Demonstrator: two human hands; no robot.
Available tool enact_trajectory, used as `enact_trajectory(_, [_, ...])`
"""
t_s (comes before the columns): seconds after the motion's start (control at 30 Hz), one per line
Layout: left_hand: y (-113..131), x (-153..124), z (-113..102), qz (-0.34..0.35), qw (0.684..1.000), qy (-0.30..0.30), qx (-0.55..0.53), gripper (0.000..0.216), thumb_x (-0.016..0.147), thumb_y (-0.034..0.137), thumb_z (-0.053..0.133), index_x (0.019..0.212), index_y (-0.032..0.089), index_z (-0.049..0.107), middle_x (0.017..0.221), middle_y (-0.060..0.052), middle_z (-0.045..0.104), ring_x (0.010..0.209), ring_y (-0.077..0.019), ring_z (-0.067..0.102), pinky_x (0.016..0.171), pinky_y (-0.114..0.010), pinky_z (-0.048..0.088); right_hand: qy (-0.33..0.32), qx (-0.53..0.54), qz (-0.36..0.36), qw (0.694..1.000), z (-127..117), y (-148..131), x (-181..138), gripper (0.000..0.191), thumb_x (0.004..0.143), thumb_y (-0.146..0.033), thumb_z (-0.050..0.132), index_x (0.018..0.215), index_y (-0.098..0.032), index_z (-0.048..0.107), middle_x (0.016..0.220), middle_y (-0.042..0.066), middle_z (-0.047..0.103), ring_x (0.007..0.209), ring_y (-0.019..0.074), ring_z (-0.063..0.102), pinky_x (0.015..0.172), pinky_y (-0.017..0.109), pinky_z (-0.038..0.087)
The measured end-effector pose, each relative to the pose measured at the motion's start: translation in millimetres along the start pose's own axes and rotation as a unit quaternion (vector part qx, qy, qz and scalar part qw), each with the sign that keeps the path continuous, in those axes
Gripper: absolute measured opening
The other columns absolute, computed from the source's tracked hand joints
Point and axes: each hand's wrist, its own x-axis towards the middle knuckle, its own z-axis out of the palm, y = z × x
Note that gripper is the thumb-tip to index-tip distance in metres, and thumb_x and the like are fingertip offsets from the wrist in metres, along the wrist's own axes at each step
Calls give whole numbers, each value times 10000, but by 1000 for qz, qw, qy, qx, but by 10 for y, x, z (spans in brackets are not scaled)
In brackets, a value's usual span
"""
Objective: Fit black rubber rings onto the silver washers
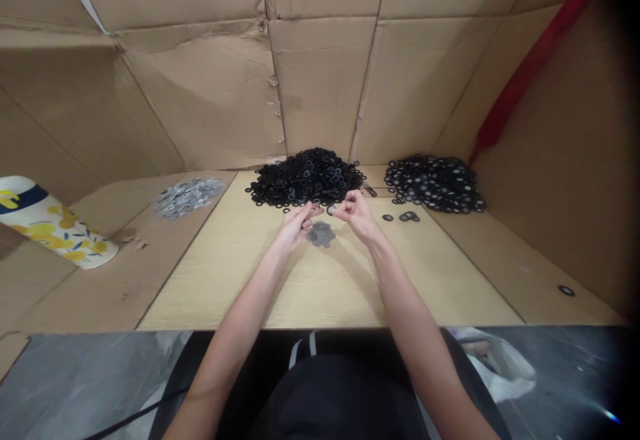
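My right hand (357, 217) is closed in a pinch on a small black-rimmed disc (331, 211) with a pale centre. Facing it, my left hand (296, 228) has its fingers pressed together; whatever is between them is too small to make out. Under both hands a little heap of flat grey discs (321, 234) lies on the yellowish board (200, 287). Just behind my fingers rises a large pile of black rings (310, 177). Right of my right hand lie several loose black-rimmed discs (410, 216), with one more disc (387, 217) beside them.
At the left is a heap of grey discs (187, 198), near a tilted flower-patterned bottle (75, 230). A pile of black-rimmed discs (433, 183) sits back right. A small black tool (370, 190) lies between the piles. Cardboard walls (320, 87) enclose the back and sides.
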Motion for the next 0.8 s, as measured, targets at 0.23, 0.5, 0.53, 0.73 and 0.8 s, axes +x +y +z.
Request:
enact_trajectory(0.23, [-61, 2, 10, 12, 997, 47, 55, 375, 494, 284, 774, 816, 124, 667, 693, -28, 630, 476, -21, 439, 446, -174, 294, -36, -3, 4, 999, 117, 40, -20, 430, 583, -255, 687, 803, -232, 319, 529, -116, 464, 504, 76, 438, 552, 224, 336])
enact_trajectory(0.5, [-38, -22, 16, 48, 997, 33, 53, 317, 478, 246, 775, 746, 120, 661, 645, -21, 618, 521, -53, 497, 476, -187, 321, -92, 24, 31, 995, 117, 72, -33, 427, 576, -272, 700, 817, -229, 351, 510, -119, 453, 490, 78, 425, 525, 224, 324])
enact_trajectory(0.53, [-32, -22, 17, 52, 997, 28, 58, 320, 477, 250, 774, 747, 120, 660, 616, -13, 608, 508, -50, 487, 470, -186, 314, -93, 29, 36, 995, 119, 73, -36, 427, 572, -275, 703, 818, -229, 358, 511, -119, 452, 487, 76, 420, 522, 223, 322])
enact_trajectory(0.73, [-28, -10, 6, 73, 992, 33, 95, 344, 473, 274, 772, 760, 120, 664, 567, -8, 600, 507, -67, 502, 490, -194, 340, -67, 33, 32, 997, 130, 59, -35, 427, 567, -267, 701, 807, -230, 349, 511, -124, 447, 483, 66, 412, 519, 211, 315])
enact_trajectory(0.8, [-28, -14, 2, 81, 990, 30, 114, 344, 469, 271, 772, 761, 122, 667, 611, -27, 630, 549, -92, 541, 529, -210, 375, -56, 30, 30, 998, 131, 52, -34, 432, 567, -269, 702, 806, -230, 344, 512, -124, 455, 485, 67, 412, 518, 209, 314])
